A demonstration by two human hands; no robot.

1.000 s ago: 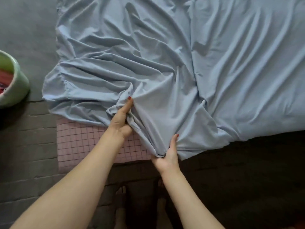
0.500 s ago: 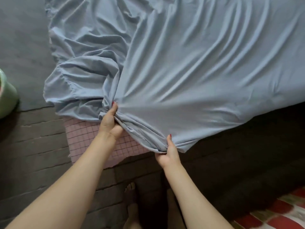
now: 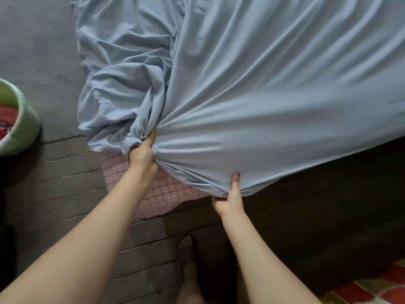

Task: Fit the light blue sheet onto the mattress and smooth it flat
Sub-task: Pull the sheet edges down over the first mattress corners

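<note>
The light blue sheet (image 3: 263, 106) fills the upper right and centre of the frame, drawn into long folds that run from the upper right down toward the two hands at centre. At the upper left it is bunched in loose heaps. The mattress (image 3: 140, 194), pink with a grid pattern, shows only as a bare corner at lower centre, just below the left hand and left of the right one; the rest of it is hidden under the cloth.

The left hand (image 3: 142, 154) grips a thick gather of sheet, fingers curled round it. The right hand (image 3: 230, 198) pinches the hem lower down and to the right, thumb up on top of the cloth.

The stretch of hem between the hands lies just above and to the right of the bare corner, so the corner sits down and left of it. The left hand is the nearer of the two. By my reading, the hem must travel that way to hook over the corner.

A green tub (image 3: 17, 128) stands on the grey floor (image 3: 65, 183) at far left.
</note>
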